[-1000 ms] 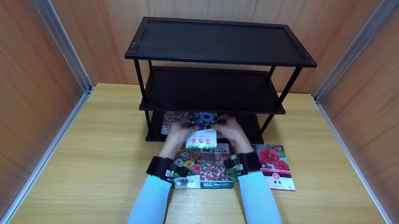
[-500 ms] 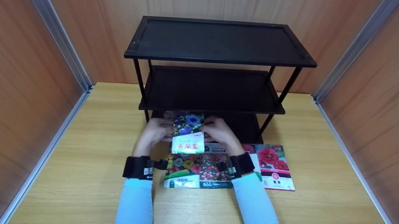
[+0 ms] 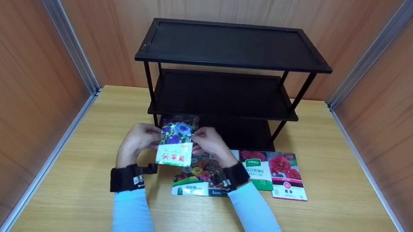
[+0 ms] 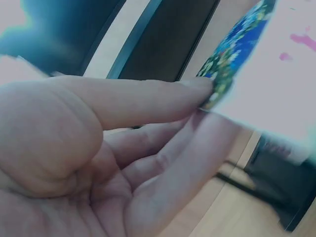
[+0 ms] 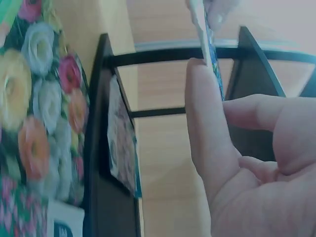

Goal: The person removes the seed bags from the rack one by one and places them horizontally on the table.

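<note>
A seed packet with blue flowers (image 3: 174, 153) is held up in front of the rack's bottom shelf, left of centre. My left hand (image 3: 140, 139) pinches its left edge; in the left wrist view the thumb and a finger (image 4: 173, 168) grip the packet's side. At the right edge my right hand (image 3: 210, 141) pinches it too, and the right wrist view shows the packet (image 5: 213, 59) edge-on between thumb and finger. Behind it, another packet (image 5: 121, 138) lies on the bottom shelf, mostly hidden in the head view.
A black three-tier rack (image 3: 231, 46) stands at the back. On the table before it lie packets in a row: a mixed-flower packet (image 3: 191, 190), one partly under my right arm, a green-and-white packet (image 3: 262, 182) and a red-flower packet (image 3: 289, 184). Wooden panels surround the table.
Both hands have moved left with the blue-flower packet, which now sits lower and nearer. The green-and-white packet on the table has come into fuller view. The head view has shifted slightly.
</note>
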The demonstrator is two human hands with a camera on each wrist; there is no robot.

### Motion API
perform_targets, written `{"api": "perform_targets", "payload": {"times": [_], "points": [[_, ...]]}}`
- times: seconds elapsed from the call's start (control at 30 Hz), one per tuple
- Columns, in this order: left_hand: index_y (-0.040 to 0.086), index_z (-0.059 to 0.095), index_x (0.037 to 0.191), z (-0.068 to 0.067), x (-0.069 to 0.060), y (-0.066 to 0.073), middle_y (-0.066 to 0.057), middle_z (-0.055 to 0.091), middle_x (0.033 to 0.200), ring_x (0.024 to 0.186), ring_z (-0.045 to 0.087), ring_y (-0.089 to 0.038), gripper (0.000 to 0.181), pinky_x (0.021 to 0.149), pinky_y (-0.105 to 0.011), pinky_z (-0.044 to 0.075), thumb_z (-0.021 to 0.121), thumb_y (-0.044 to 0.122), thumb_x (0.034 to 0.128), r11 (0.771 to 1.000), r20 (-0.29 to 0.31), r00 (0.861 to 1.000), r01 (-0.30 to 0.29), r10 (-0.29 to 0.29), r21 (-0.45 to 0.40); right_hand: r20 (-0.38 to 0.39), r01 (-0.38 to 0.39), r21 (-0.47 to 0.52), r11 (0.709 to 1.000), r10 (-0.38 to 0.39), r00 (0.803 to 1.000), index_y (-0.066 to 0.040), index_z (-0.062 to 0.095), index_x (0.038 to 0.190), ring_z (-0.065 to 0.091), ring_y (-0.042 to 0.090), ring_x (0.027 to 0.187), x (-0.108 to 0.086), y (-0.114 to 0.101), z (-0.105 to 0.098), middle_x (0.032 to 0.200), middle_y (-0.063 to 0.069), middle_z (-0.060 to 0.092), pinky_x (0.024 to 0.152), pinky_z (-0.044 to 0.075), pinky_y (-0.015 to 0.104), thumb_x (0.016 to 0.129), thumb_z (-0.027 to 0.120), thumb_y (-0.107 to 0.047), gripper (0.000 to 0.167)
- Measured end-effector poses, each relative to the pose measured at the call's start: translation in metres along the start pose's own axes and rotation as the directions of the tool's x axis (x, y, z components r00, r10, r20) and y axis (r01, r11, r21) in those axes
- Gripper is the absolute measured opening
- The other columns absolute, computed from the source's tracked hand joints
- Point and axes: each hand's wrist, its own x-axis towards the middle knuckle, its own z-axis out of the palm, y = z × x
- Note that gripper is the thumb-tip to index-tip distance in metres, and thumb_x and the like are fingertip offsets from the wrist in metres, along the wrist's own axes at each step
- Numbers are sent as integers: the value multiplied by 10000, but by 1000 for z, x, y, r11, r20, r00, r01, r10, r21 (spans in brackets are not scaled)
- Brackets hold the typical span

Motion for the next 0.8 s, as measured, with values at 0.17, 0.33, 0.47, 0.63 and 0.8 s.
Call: {"api": "perform_targets", "payload": {"times": [0.17, 0.33, 0.47, 0.63, 0.8], "points": [[-56, 609, 1331, -18, -4, -12, -238, 626, 1271, 1008, 699, -302, 375, 940, -440, 571, 663, 112, 1001, 998, 12, 998, 58, -58, 21, -46, -8, -25, 1000, 7, 999, 37, 630, 1142, 716, 305, 703, 5, 1, 27, 862, 162, 709, 765, 621, 480, 970, 627, -73, 204], [-66, 595, 1355, -30, -5, -28, -244, 635, 1286, 1008, 707, -293, 413, 916, -419, 581, 670, 132, 1001, 994, 29, 995, 95, -97, 57, -82, -16, -105, 994, 8, 997, 24, 700, 987, 722, 235, 625, 10, 11, 49, 776, 134, 730, 666, 630, 398, 955, 693, -71, 100], [-55, 633, 1301, -33, -5, -41, -225, 682, 1217, 940, 730, -270, 365, 913, -444, 575, 679, 136, 993, 984, 31, 988, 145, -149, 99, -84, -35, -175, 984, 20, 996, 11, 718, 968, 729, 234, 614, 13, 21, 62, 733, 129, 726, 615, 622, 352, 969, 706, -74, 86], [-34, 715, 1134, -33, -3, -55, -158, 749, 999, 822, 726, -230, 222, 818, -399, 574, 712, 108, 963, 967, 21, 980, 191, -198, 167, -83, -97, -226, 969, 80, 993, -9, 738, 910, 731, 258, 599, 16, 31, 74, 710, 140, 728, 579, 616, 353, 960, 721, -62, 75], [-40, 733, 1065, -33, -2, -64, -142, 744, 906, 779, 704, -226, 167, 717, -334, 595, 723, 76, 946, 963, 15, 975, 216, -221, 163, -99, -139, -301, 944, 114, 989, -41, 755, 799, 721, 251, 564, 17, 32, 81, 655, 135, 719, 528, 599, 327, 945, 745, -83, 153]]}}
